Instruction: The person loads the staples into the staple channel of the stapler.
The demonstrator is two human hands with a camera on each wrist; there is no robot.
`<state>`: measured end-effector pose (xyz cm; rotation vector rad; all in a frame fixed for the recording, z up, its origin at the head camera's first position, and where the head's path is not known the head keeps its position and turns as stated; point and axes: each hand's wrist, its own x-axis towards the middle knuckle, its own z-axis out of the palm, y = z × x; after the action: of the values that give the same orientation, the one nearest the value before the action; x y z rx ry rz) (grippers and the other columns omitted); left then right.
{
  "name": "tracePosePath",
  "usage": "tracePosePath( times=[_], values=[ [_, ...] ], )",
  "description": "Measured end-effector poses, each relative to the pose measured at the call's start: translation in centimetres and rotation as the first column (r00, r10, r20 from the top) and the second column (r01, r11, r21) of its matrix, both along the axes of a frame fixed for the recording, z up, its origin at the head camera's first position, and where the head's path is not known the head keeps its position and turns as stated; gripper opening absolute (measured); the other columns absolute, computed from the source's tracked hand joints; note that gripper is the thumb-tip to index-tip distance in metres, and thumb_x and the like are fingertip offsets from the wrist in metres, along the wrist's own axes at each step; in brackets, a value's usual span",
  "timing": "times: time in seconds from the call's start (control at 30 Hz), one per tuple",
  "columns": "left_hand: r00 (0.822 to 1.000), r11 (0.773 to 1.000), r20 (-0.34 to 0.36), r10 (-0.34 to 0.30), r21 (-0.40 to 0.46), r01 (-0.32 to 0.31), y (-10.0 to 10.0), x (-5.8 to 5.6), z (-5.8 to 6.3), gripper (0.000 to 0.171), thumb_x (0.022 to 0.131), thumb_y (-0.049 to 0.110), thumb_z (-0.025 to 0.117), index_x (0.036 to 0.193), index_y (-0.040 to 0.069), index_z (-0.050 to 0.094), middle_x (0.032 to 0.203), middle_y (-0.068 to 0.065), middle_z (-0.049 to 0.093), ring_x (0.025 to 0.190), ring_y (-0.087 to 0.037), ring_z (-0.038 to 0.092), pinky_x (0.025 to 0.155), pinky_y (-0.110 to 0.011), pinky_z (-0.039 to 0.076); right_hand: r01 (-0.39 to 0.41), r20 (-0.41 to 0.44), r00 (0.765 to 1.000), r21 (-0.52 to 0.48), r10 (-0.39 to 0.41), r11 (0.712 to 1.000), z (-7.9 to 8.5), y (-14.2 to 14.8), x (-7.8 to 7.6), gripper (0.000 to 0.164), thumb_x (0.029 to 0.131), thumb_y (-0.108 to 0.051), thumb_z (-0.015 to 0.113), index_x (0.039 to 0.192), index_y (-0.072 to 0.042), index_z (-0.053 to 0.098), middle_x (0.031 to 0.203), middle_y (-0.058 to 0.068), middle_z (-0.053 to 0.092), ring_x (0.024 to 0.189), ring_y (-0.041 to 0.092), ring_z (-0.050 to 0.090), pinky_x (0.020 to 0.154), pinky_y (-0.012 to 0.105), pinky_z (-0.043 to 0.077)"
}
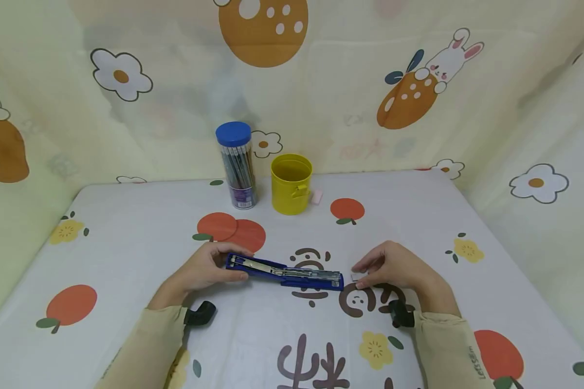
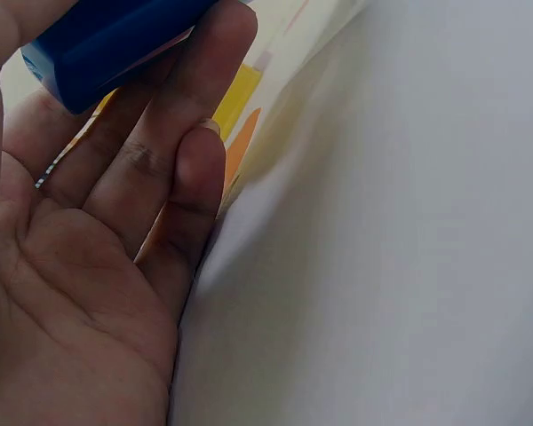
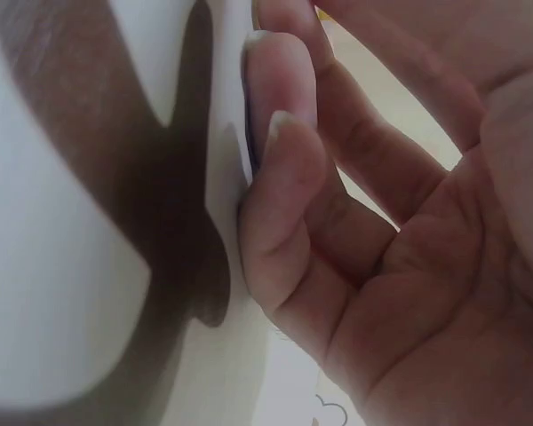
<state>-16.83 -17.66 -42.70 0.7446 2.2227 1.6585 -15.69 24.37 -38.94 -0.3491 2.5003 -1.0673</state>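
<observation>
In the head view, the left hand point(image 1: 204, 270) has its grip closed round one end of a long, dark-blue stapler with a silvery metal channel point(image 1: 284, 272), opened out over the middle of the white, fruit-printed tabletop point(image 1: 141, 243). Just beyond the stapler's other end, the right hand point(image 1: 394, 265) pinches a small, pale-grey piece point(image 1: 356, 276) in its grip between thumb and fingertips. Farther back stands a clear cylindrical jar with a blue lid, full of pencils point(image 1: 238, 167); near it is a bright-yellow round cup with a handle point(image 1: 291, 189), with a small pale-pink block point(image 1: 317, 197) beside it.

In the left wrist view, the stapler's smooth blue end crosses the upper left corner, against the fingers, above the bare palm.

In the right wrist view, the fingers curl close above the cloth's brown print point(image 3: 173, 195); what the fingertips hold is hidden.
</observation>
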Motion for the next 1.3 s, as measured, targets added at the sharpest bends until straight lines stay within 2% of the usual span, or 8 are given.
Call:
tracePosePath(
  times=[0.2,0.5,0.93,1.3],
  values=[
    [1.000,1.000,0.017,0.001,0.006,-0.001,0.01,-0.05,-0.27,0.037,0.081,0.007,0.085,0.115,0.006,0.073,0.110,-0.008,0.072,0.098,-0.026,0.063,0.083,-0.028,0.050,0.007,0.011,1.000,0.012,-0.007,1.000,-0.08,0.00,0.00,0.025,0.074,-0.018,0.091,0.096,-0.013,0.082,0.075,0.001,0.070,0.065,0.020,0.059,0.058,0.031,0.050],
    [1.000,1.000,0.019,0.001,0.008,-0.002,0.04,-0.11,-0.03,0.037,0.081,0.008,0.085,0.116,0.005,0.072,0.112,-0.012,0.071,0.098,-0.026,0.063,0.082,-0.028,0.050,0.025,0.006,1.000,0.054,-0.025,0.998,0.04,-0.27,0.01,0.023,0.075,-0.021,0.090,0.096,-0.015,0.082,0.079,-0.001,0.070,0.072,0.020,0.060,0.064,0.034,0.051],
    [0.999,0.999,0.041,0.029,-0.028,-0.028,0.14,0.21,0.19,0.038,0.082,0.012,0.085,0.117,0.007,0.072,0.112,-0.009,0.071,0.099,-0.028,0.061,0.081,-0.027,0.050,0.017,-0.008,1.000,0.060,-0.017,0.998,0.07,-0.42,0.09,0.018,0.077,-0.021,0.089,0.093,-0.017,0.082,0.083,-0.003,0.072,0.076,0.019,0.060,0.068,0.035,0.051],
    [0.999,1.000,0.034,0.013,-0.006,-0.013,0.13,0.13,0.08,0.037,0.082,0.010,0.084,0.117,0.005,0.072,0.111,-0.012,0.070,0.097,-0.026,0.061,0.080,-0.027,0.049,0.009,-0.016,1.000,0.051,-0.008,0.999,0.11,-0.34,0.12,0.015,0.078,-0.018,0.089,0.091,-0.016,0.082,0.077,-0.001,0.069,0.070,0.020,0.060,0.065,0.035,0.050]
  ],
)
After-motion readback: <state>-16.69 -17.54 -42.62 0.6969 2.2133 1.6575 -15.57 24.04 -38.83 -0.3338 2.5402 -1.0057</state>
